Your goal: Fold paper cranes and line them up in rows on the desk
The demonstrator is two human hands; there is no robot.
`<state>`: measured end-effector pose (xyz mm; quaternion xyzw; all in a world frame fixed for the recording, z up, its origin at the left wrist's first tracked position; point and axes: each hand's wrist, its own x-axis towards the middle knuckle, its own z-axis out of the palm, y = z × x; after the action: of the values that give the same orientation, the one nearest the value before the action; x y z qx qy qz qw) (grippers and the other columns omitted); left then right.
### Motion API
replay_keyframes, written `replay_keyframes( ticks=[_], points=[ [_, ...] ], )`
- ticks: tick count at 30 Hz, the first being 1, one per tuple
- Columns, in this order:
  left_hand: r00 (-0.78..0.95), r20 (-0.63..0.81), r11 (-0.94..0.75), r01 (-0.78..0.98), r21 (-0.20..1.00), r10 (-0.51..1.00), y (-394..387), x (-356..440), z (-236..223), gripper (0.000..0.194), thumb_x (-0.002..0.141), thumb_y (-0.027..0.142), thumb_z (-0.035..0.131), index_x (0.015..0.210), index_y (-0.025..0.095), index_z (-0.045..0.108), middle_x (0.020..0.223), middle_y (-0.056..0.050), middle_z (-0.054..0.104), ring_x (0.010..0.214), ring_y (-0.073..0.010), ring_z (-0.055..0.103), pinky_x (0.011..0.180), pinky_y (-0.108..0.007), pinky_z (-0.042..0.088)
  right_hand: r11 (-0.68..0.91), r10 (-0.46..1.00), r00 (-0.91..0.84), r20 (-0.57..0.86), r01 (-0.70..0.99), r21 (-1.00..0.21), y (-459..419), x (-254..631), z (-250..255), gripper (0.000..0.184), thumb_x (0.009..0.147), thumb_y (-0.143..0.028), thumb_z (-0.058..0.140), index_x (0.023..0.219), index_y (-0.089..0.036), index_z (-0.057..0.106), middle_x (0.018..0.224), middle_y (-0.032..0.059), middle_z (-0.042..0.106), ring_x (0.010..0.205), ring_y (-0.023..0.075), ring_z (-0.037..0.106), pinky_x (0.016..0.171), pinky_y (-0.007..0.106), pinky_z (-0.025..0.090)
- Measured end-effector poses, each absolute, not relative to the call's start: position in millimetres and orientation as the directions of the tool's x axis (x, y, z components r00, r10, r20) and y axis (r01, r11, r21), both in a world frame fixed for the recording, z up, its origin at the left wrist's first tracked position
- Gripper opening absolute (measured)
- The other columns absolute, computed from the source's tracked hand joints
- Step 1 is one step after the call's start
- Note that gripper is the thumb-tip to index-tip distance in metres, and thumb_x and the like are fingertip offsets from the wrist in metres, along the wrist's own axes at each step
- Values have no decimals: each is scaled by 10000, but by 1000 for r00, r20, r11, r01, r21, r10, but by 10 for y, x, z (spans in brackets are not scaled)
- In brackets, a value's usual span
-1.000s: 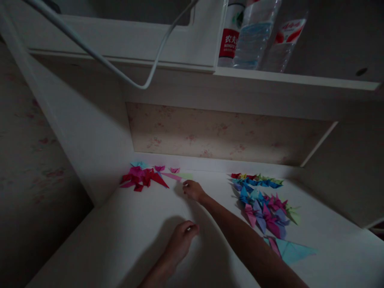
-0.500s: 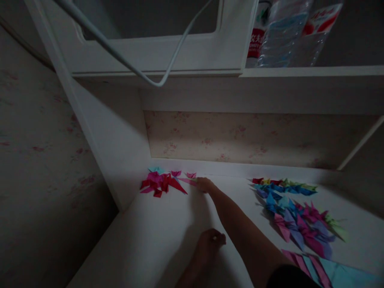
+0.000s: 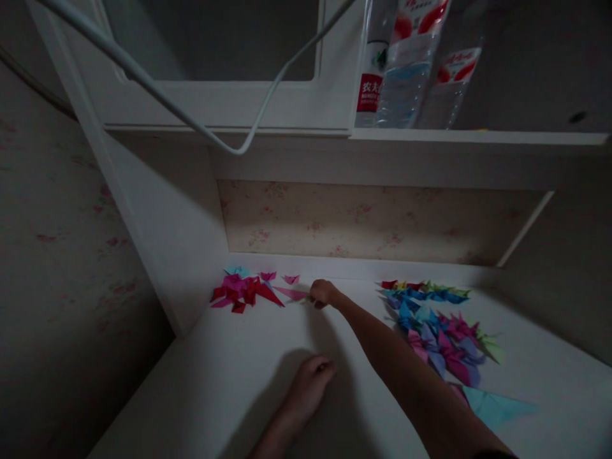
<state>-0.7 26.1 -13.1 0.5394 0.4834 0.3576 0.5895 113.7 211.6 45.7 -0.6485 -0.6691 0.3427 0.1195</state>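
Note:
My right hand [image 3: 321, 293] reaches to the back of the white desk, its fingers closed in a pinch. A light green tip of folded paper [image 3: 305, 299] shows at its fingertips; the rest is hidden by the hand. Just left of it lies a pink folded paper piece [image 3: 292, 294], close to a pile of red and magenta paper cranes [image 3: 243, 291]. A small pink paper piece [image 3: 291, 279] sits behind. My left hand [image 3: 312, 375] is nearer to me above the desk, fingers curled closed, with nothing visible in them.
Many-coloured paper cranes [image 3: 442, 331] cover the right side of the desk [image 3: 248, 370], with a flat turquoise paper [image 3: 497, 405] in front. Overhead are a shelf edge [image 3: 473, 136] with plastic bottles [image 3: 406, 83] and a hanging white cable [image 3: 191, 127]. A side panel [image 3: 157, 229] stands left.
The view has shifted a little to the right and up. My right hand has moved slightly away from the pink piece, uncovering more of it. My left hand has turned and stays curled.

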Motion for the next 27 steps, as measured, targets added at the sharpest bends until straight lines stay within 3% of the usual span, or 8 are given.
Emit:
replay_keyframes(
  ticks=[4,8,10,15,20,24,27],
  points=[
    [309,-340,338,60,939,888,232,12,-82,240,708,431,592,722,194,559,426,121,280,372,-55,207,409,-208,139,-73,962,-175,-210,574,-816,1705,1378,577,273,934,-377,493,1069,-148,553,948,48,621,715,131,623,635,291,537],
    [323,-320,330,23,944,891,200,10,-65,283,700,470,606,730,195,546,424,126,272,363,-42,187,380,-200,99,12,972,-225,-74,357,-934,1056,1724,630,242,835,-359,591,1017,-229,499,982,3,587,695,104,618,619,238,508],
    [318,-297,313,1,950,900,185,2,-64,314,706,499,602,742,192,549,439,124,282,368,-38,193,371,-193,101,31,970,-240,-40,284,-958,695,1938,625,290,791,-365,626,1015,-256,477,985,-16,567,642,91,597,568,225,480],
    [285,-249,284,-90,955,926,120,40,-51,360,720,520,601,827,179,552,553,111,358,375,-15,200,358,-165,123,5,968,-250,-15,81,-997,-33,2550,497,364,778,-402,667,1036,-255,457,746,-60,538,549,88,503,502,217,400],
    [323,-195,238,-97,966,926,-86,409,42,413,773,559,529,894,167,570,701,49,510,371,-25,340,322,-167,225,-69,986,-146,-85,116,-991,-424,3068,306,307,794,-479,643,836,-199,525,573,-60,523,436,85,459,426,215,299],
    [428,-183,199,8,980,885,-256,851,119,404,781,553,536,803,153,584,558,53,488,379,-54,382,329,-167,254,-76,986,-143,-87,79,-994,-568,3322,209,317,782,-473,666,822,-179,553,598,-21,596,476,96,503,451,215,279],
    [468,-163,157,52,986,868,-288,1050,78,352,778,492,558,697,151,583,413,79,399,350,-55,328,338,-168,227,-87,987,-134,-89,24,-996,-606,3462,151,288,767,-440,698,812,-176,594,587,-26,582,495,90,471,477,218,286]
  ],
)
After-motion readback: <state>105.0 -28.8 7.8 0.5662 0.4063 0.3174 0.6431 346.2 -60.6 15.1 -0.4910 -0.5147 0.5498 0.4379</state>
